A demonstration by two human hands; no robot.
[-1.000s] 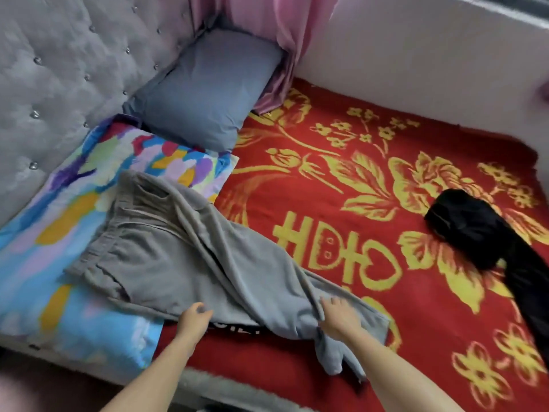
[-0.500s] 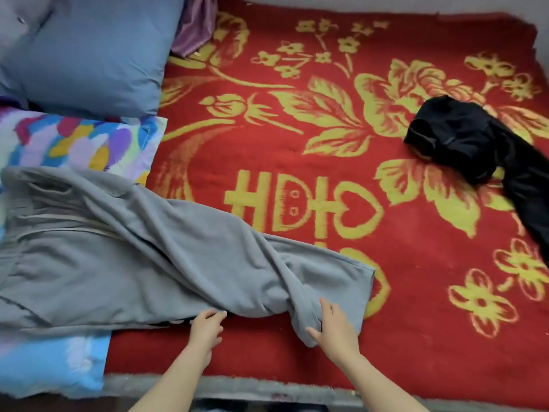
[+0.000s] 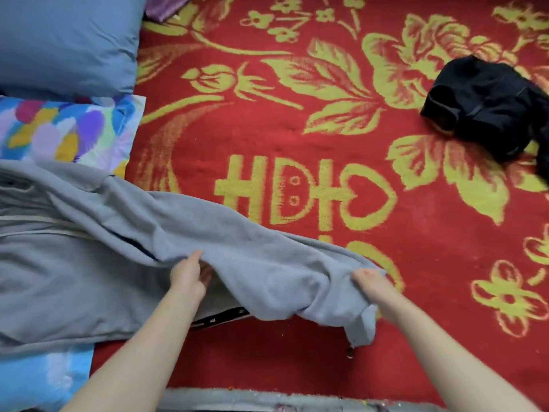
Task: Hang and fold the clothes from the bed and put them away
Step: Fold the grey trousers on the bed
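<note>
Grey trousers [image 3: 89, 263]: lie across the near side of the red blanket [image 3: 297, 138], waist on the patterned pillow [image 3: 68, 132], one leg raised.
Left hand [image 3: 188, 275]: fingers pinch the leg's edge at mid-length.
Right hand [image 3: 372, 282]: fingers clamped on the bunched cuff.
Procedure: tension the leg between both grips; lay it seam-to-seam over the other leg.
Risk: bunched cuff folds crooked.

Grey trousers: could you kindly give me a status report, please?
Left hand grips grey trousers mid-leg, right hand near the cuff. Leg lifted, waist end over patterned pillow. Black garment apart, far right.
</note>
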